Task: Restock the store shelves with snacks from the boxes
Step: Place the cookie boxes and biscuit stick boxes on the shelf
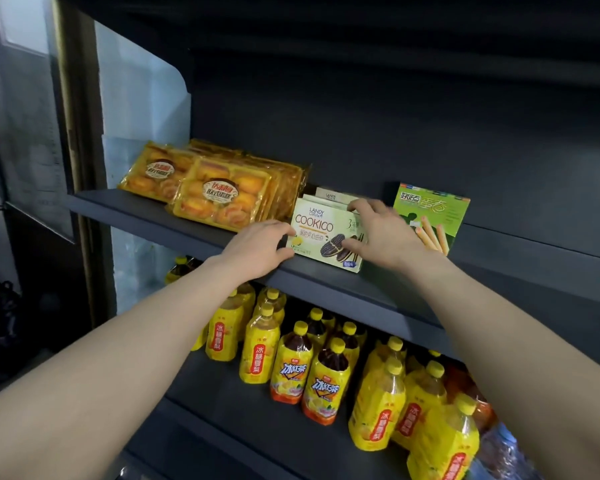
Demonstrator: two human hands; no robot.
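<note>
Both hands (326, 237) grip the flat, glossy cardboard cookie box (321, 233) upright.

The pale green COOKICO biscuit box (321, 233) stands upright at the front edge of the dark shelf (160, 216), face out, dark sandwich biscuits pictured on it. More matching boxes (331, 195) line up directly behind it. Both sit just right of the yellow cake packs (219, 199).

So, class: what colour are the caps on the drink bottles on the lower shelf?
Yellow: every cap on the drink bottles is bright yellow, seen best in the head view.
</note>
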